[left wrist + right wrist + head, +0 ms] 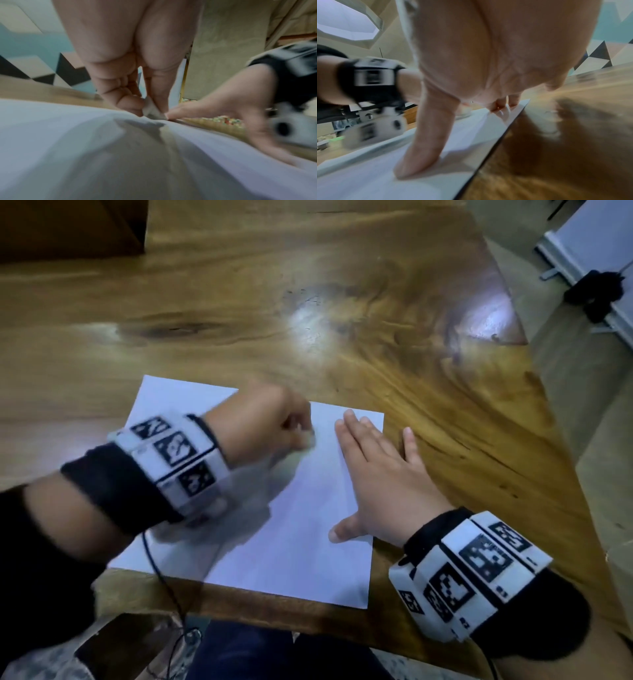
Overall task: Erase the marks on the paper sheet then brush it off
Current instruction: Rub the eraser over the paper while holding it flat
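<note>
Wooden table (342,302) carrying paper sheet (291,525) | left hand (263,422) pinching eraser (151,110), rubbing | right hand (383,474) lying flat, pinning sheet's edge

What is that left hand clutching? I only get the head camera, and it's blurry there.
Observer: The left wrist view shows the left hand pinching a small whitish eraser, its lower end down at the paper sheet.
Operator: Is the other hand really pressing down?
Observer: Yes. In the right wrist view, the right hand has its thumb flat on the sheet.
Operator: What's beyond the table?
Observer: A wall patterned with teal, black and white triangles.
</note>
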